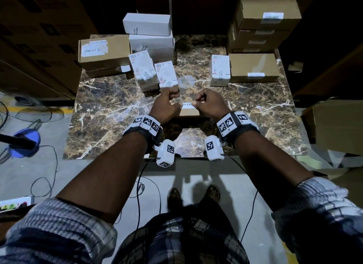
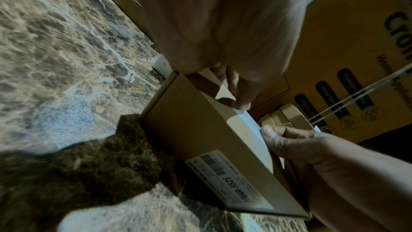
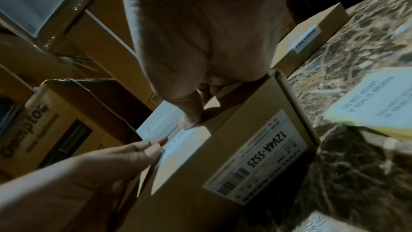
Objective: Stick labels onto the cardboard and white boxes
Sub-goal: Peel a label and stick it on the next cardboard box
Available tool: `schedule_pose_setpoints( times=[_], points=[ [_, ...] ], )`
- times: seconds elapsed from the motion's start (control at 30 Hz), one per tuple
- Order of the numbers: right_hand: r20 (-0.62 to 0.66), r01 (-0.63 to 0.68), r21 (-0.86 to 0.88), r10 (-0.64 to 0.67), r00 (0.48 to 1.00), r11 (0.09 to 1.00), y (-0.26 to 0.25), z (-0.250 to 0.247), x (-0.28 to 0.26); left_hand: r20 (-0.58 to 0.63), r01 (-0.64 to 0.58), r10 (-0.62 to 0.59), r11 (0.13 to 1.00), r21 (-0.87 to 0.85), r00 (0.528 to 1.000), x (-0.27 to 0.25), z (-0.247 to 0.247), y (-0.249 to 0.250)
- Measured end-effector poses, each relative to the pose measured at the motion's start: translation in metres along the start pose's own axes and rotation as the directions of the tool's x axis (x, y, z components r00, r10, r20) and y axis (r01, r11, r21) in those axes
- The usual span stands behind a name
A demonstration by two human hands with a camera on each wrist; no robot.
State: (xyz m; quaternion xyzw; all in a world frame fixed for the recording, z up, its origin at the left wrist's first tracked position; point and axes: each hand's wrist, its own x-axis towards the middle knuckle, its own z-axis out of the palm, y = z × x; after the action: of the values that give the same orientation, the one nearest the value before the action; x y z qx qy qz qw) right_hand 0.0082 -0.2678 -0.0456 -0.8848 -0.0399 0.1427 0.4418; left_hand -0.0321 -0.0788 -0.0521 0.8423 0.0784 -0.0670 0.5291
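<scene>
We found a cardboard box (image 1: 189, 111) on the table (image 1: 110, 114) near its front edge, both hands over it. The left hand (image 1: 166, 104) pinched one end of a white label (image 3: 178, 140); the right hand (image 1: 209, 103) pinched the other, the strip stretched over the box's top edge. We judged the step in hand to be laying the label. The next move called, in our view, for lowering it square and pressing it flat from one end. A label pad (image 3: 376, 101) lay beside the box. Labelled boxes (image 1: 104, 51) stood behind.
</scene>
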Motion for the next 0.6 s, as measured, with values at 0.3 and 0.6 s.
schedule_pose_setpoints(
  times=[0.3,0.6],
  points=[
    [0.042,0.064,0.034,-0.065,0.997,0.997,0.003,-0.014,-0.013,0.011,0.012,-0.012,0.999,0.052,1.000,-0.005,0.000,0.003],
    [0.012,0.159,-0.076,-0.158,0.987,0.984,0.006,-0.006,-0.016,-0.071,-0.047,0.059,0.987,0.154,0.996,-0.009,0.007,0.001]
  ],
)
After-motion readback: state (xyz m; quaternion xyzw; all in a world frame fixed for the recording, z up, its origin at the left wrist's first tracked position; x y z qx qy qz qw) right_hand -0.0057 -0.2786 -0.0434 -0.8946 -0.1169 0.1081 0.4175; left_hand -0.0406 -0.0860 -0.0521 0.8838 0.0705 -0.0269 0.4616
